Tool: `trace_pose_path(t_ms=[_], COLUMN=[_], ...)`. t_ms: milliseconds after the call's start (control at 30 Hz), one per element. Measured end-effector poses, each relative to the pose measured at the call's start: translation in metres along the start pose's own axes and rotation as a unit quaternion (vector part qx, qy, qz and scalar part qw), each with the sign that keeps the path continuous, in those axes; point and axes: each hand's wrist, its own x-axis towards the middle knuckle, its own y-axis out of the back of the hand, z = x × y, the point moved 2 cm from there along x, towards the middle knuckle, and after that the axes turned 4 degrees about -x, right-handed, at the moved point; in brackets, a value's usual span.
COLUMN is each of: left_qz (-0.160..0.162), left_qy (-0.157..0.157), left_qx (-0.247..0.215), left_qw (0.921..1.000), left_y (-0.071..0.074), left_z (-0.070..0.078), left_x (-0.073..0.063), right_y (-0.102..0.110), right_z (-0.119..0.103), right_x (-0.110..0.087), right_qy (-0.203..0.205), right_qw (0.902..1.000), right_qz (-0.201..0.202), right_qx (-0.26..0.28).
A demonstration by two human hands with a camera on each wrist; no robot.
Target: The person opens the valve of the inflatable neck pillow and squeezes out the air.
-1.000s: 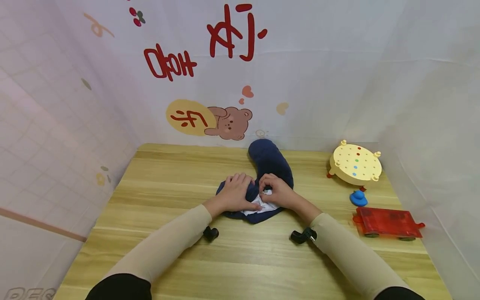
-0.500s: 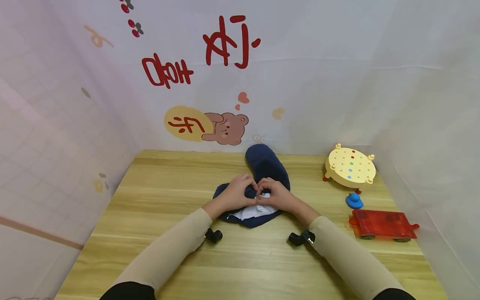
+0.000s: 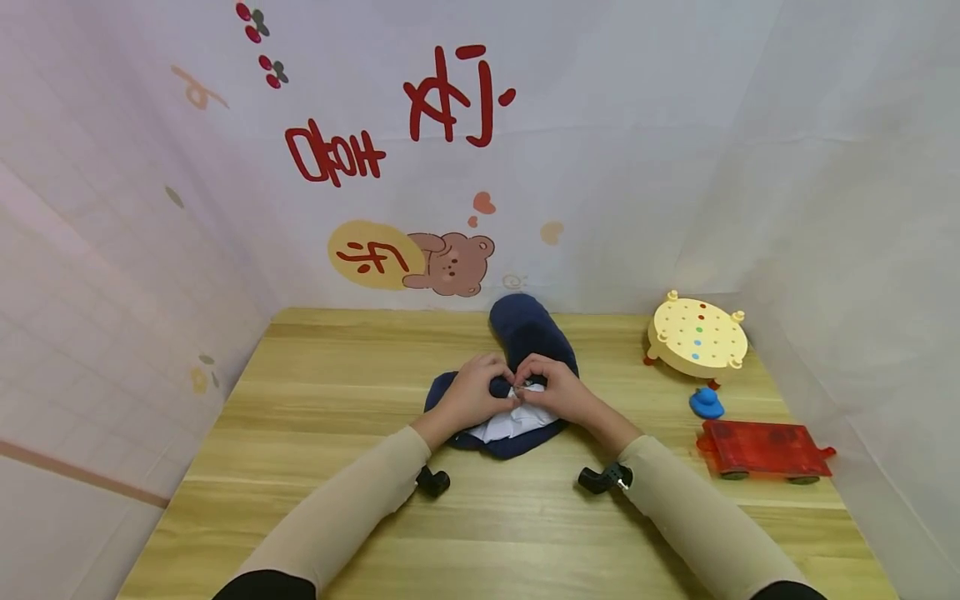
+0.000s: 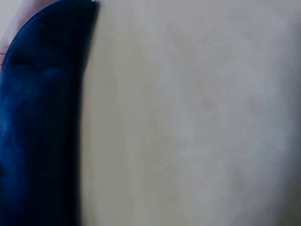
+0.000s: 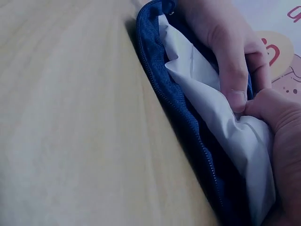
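A curved navy neck pillow (image 3: 527, 323) lies on the table, its zipped cover open along the near side. White inner fabric (image 3: 504, 427) bulges from the opening, and zipper teeth (image 5: 197, 136) line the cover's edge in the right wrist view. My left hand (image 3: 472, 393) pinches the white fabric between thumb and fingers. Facing it, my right hand (image 3: 564, 392) pinches the same fabric, fingertips meeting the left's. Something small shows at the fingertips, partly hidden. In the left wrist view only the cover's navy side (image 4: 40, 103) and blurred tabletop fill most of the frame.
To the right stand a round yellow pegboard stool (image 3: 697, 337), a small blue hat-shaped piece (image 3: 707, 404) and a red toy wagon (image 3: 765, 448). A printed white curtain (image 3: 615, 167) rises behind the table (image 3: 337, 350). Black wrist cameras (image 3: 596, 480) hang under both forearms.
My left hand has come off the pillow's top and moved right, its fingertips now meeting the right hand's at the white fabric. The head view has tilted up slightly.
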Motion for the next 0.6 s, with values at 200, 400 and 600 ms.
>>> trace_pose_path(t_ms=[200,400,600], left_qz=[0.030,0.040,0.043], left_qy=[-0.001,0.001,-0.007], left_qx=[-0.004,-0.005,-0.008], left_qw=[0.9995,0.9992,0.9990], left_y=[-0.005,-0.008,-0.005], left_z=[0.000,-0.001,-0.001], left_x=[-0.003,-0.004,-0.004], right_y=[-0.002,0.004,0.025], right_z=[0.002,-0.005,-0.016], right_x=[-0.004,-0.003,0.022], right_qy=[-0.005,0.028,0.074], right_qw=[0.9999,0.9994,0.9828], right_qz=[0.007,0.022,0.091], right_qx=[0.009,0.003,-0.142])
